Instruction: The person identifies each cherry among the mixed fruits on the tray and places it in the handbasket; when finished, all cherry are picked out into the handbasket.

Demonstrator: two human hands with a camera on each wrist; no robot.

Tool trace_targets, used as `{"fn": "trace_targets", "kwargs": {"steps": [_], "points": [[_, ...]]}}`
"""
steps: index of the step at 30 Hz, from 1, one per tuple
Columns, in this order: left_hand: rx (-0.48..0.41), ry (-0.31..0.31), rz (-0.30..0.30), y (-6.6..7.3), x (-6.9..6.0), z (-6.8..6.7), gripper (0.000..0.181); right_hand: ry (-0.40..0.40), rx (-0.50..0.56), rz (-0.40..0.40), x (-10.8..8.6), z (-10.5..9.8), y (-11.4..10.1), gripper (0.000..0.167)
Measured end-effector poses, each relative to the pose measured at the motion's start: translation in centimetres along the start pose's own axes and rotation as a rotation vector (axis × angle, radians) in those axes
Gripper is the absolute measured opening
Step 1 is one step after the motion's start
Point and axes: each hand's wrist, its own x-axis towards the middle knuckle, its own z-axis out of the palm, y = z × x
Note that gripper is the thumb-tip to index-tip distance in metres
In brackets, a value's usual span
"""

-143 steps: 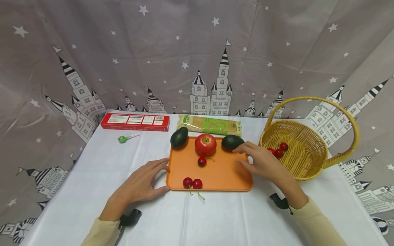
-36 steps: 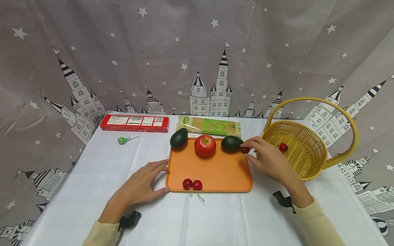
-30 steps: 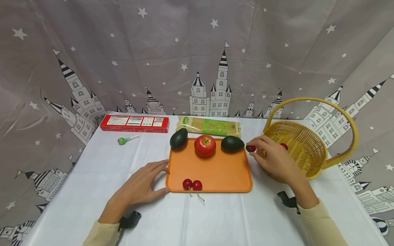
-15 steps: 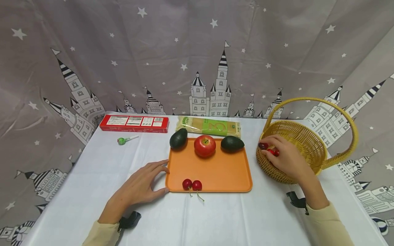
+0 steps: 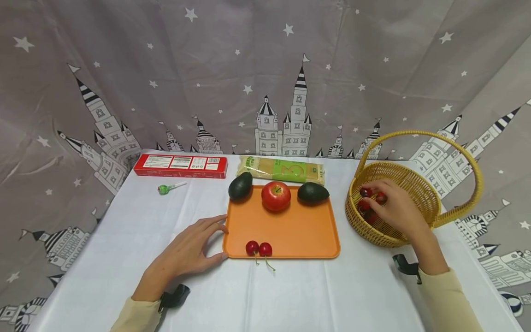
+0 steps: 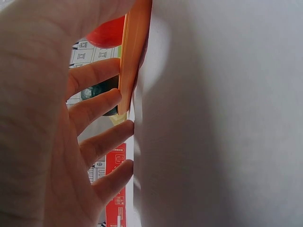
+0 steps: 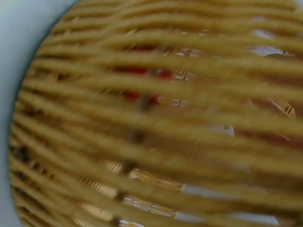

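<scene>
In the head view my right hand (image 5: 396, 208) is inside the yellow wicker basket (image 5: 373, 236), thumb and fingers around a dark red cherry (image 5: 366, 192). More cherries (image 5: 370, 216) lie beneath and beside it. Blurred basket weave (image 7: 189, 113) fills the right wrist view, with red showing through and the hand mostly hidden. My left hand (image 5: 186, 249), fingers spread and loosely bent, touches the left edge of the orange tray (image 5: 298, 230); its fingers stand beside the tray rim (image 6: 135, 47) in the left wrist view. Two stemmed cherries (image 5: 252, 247) lie at the tray's front edge.
A red apple (image 5: 275, 197) stands at the tray's back, between two dark green avocados (image 5: 240, 186). Behind are a yellow-green packet (image 5: 286, 169) and a red box (image 5: 180, 166). A green lollipop (image 5: 163, 189) lies at left. The basket handle (image 5: 470, 159) arches up at right.
My right hand has carried the cherry from the tray rightward, over the basket rim and inside. The left hand has stayed at the tray's edge.
</scene>
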Motion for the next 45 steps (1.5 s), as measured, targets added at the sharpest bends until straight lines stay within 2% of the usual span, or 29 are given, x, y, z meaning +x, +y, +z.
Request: {"fn": "trace_targets", "kwargs": {"steps": [9,18,37,45], "points": [[-0.005,0.012,0.013,0.0,0.0,0.0,0.051,-0.048,-0.004,0.077,-0.1,0.1,1.9,0.038],[-0.002,-0.014,-0.005,0.0,0.0,-0.1,0.053,-0.154,-0.013,0.142,0.1,0.5,3.4,0.036],[-0.002,-0.019,-0.011,-0.1,0.1,0.1,0.055,-0.303,-0.111,0.107,1.6,0.8,4.8,0.031],[-0.003,-0.011,0.001,-0.1,0.0,0.0,0.053,-0.329,-0.13,0.118,1.8,1.1,4.7,0.029]]}}
